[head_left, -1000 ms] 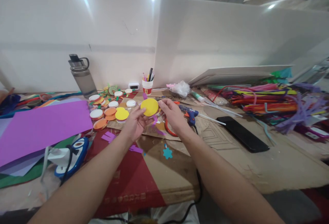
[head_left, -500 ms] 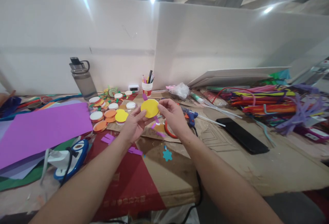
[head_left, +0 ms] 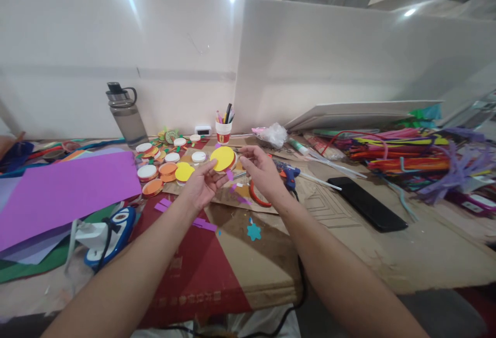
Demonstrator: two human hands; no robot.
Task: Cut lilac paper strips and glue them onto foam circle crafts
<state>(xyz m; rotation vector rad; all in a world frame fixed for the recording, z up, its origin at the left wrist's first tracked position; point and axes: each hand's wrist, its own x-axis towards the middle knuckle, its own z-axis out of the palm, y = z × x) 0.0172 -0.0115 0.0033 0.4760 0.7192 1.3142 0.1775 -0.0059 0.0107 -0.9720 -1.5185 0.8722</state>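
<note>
Fingers of the left hand [head_left: 203, 187] grasp a yellow disc [head_left: 222, 158] above the cardboard [head_left: 267, 271] on the counter [head_left: 31, 294]; the right hand [head_left: 263, 172] has bent fingers just beside it, their grip impossible to tell, near red-handled scissors [head_left: 259, 197] and a blue glue gun [head_left: 290, 173]

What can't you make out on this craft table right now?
Far side of the round yellow paper disc, head view: faces away.
Some fingertips of the bare right hand, head view: behind the hand.
Reading on the small white plastic display, head view: too small.
Lettering on the red cardboard, head view: blurred.
</note>
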